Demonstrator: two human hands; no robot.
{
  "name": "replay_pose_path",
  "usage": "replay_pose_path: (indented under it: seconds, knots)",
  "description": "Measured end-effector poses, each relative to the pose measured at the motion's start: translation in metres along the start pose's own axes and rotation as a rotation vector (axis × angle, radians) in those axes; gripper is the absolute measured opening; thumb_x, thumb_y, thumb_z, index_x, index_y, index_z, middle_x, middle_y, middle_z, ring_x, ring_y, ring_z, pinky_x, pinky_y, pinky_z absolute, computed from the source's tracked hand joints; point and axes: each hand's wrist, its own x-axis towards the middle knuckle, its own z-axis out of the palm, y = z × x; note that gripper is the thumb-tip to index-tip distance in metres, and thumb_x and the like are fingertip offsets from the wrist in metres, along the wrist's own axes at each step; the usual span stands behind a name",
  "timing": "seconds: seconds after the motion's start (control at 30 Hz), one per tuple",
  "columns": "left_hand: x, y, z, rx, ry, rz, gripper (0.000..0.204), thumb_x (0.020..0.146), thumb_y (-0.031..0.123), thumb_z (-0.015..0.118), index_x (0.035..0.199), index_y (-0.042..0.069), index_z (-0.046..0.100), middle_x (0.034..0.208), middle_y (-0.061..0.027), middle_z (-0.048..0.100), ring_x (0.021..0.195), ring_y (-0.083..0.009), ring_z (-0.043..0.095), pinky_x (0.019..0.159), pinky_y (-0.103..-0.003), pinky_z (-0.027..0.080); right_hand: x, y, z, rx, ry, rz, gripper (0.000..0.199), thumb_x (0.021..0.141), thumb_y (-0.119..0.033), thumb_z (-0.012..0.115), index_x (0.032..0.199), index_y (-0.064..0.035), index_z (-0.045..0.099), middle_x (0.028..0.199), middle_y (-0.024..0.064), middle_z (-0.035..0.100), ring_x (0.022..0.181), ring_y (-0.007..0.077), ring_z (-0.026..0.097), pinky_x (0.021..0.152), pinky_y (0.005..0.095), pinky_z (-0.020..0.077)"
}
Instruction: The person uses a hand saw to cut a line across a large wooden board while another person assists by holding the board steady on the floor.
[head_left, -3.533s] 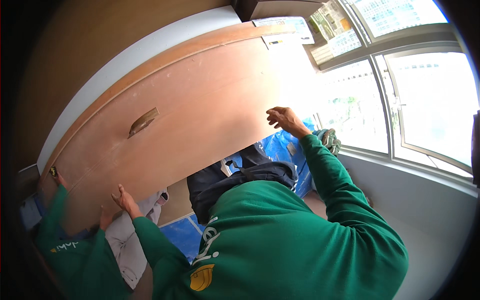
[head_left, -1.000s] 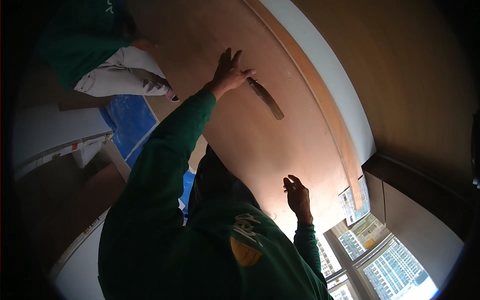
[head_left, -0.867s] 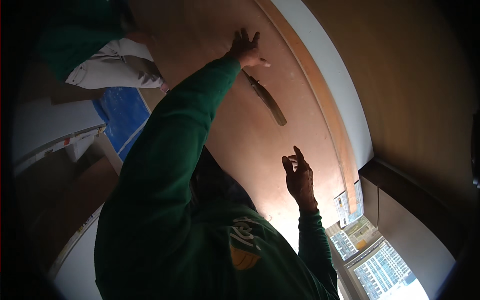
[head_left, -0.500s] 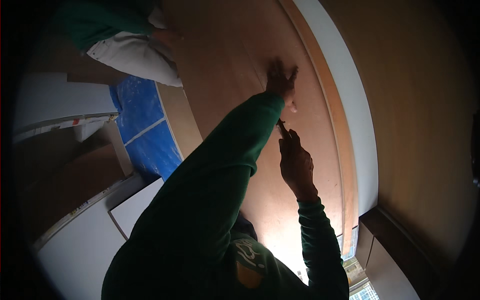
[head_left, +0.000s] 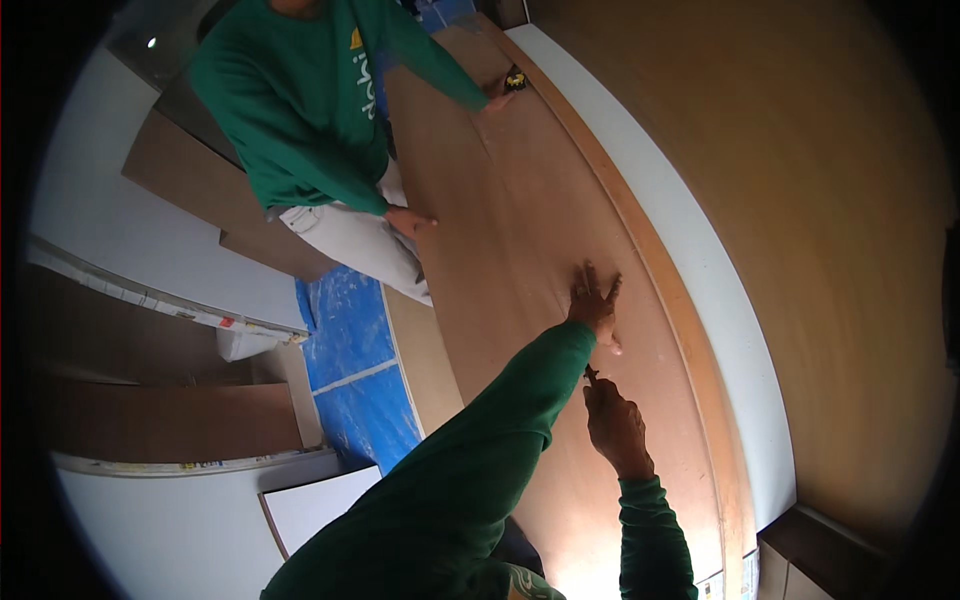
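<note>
A wide reddish-brown wooden panel (head_left: 500,210) lies before me. My left hand (head_left: 595,310) rests flat on it, fingers spread, with the arm stretched forward across the panel. Just nearer to me, my right hand (head_left: 617,432) is closed around a small dark hand tool (head_left: 592,376). The tool's narrow end points toward my left wrist; its grip is hidden in my fist and I cannot make out its kind. Both hands are in shadow.
Across the panel a person in a green sweatshirt (head_left: 290,100) touches its edge, holding a small black-and-yellow object (head_left: 514,80). A wooden strip (head_left: 650,250) and pale ledge (head_left: 700,270) border the right, beside a brown wall (head_left: 830,250). Blue sheeting (head_left: 350,330) lies left.
My view has tilted up, so the panel and both my hands sit lower in the picture. More of the other person shows. My hands keep nearly the same pose.
</note>
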Motion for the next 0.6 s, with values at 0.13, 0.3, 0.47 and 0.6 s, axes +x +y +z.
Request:
replay_pose_path:
  seconds: [0.13, 0.3, 0.47, 0.6]
  knots:
    - [-0.001, 0.005, 0.004, -0.005, -0.020, 0.002, 0.170, 0.056, 0.067, 0.101, 0.179, 0.016, -0.003, 0.174, -0.0472, -0.008, 0.161, -0.0679, 0.000, 0.132, -0.068, 0.018, -0.004, 0.001, 0.000, -0.012, 0.021, 0.029, 0.033, 0.114, -0.042, 0.054, 0.119, -0.0101, 0.062, 0.093, 0.0283, 0.077, 0.094, 0.0546, 0.073, 0.081, 0.0660, 0.0548]
    - [-0.004, -0.001, 0.002, 0.047, -0.050, 0.008, 0.168, 0.060, 0.068, 0.099, 0.178, 0.014, -0.007, 0.171, -0.0494, -0.011, 0.158, -0.0725, 0.000, 0.131, -0.071, 0.017, -0.006, -0.004, 0.002, 0.009, 0.043, 0.002, 0.032, 0.114, -0.039, 0.054, 0.118, -0.0085, 0.064, 0.095, 0.0301, 0.076, 0.096, 0.0565, 0.071, 0.081, 0.0669, 0.0542]
    - [-0.007, -0.002, 0.001, 0.009, -0.047, 0.016, 0.167, 0.061, 0.067, 0.099, 0.178, 0.013, -0.007, 0.172, -0.0486, -0.012, 0.159, -0.0707, -0.001, 0.131, -0.071, 0.017, -0.007, -0.003, 0.002, -0.015, 0.026, 0.020, 0.036, 0.113, -0.044, 0.053, 0.121, -0.0103, 0.064, 0.096, 0.0294, 0.077, 0.097, 0.0542, 0.074, 0.084, 0.0653, 0.0557]
    - [0.000, 0.006, 0.000, 0.057, -0.036, 0.046, 0.170, 0.057, 0.071, 0.099, 0.178, 0.013, -0.005, 0.171, -0.0506, -0.007, 0.160, -0.0695, 0.000, 0.132, -0.069, 0.015, -0.004, 0.005, -0.002, -0.027, 0.030, 0.030, 0.038, 0.113, -0.046, 0.052, 0.122, -0.0114, 0.064, 0.096, 0.0295, 0.077, 0.097, 0.0532, 0.075, 0.085, 0.0649, 0.0571]
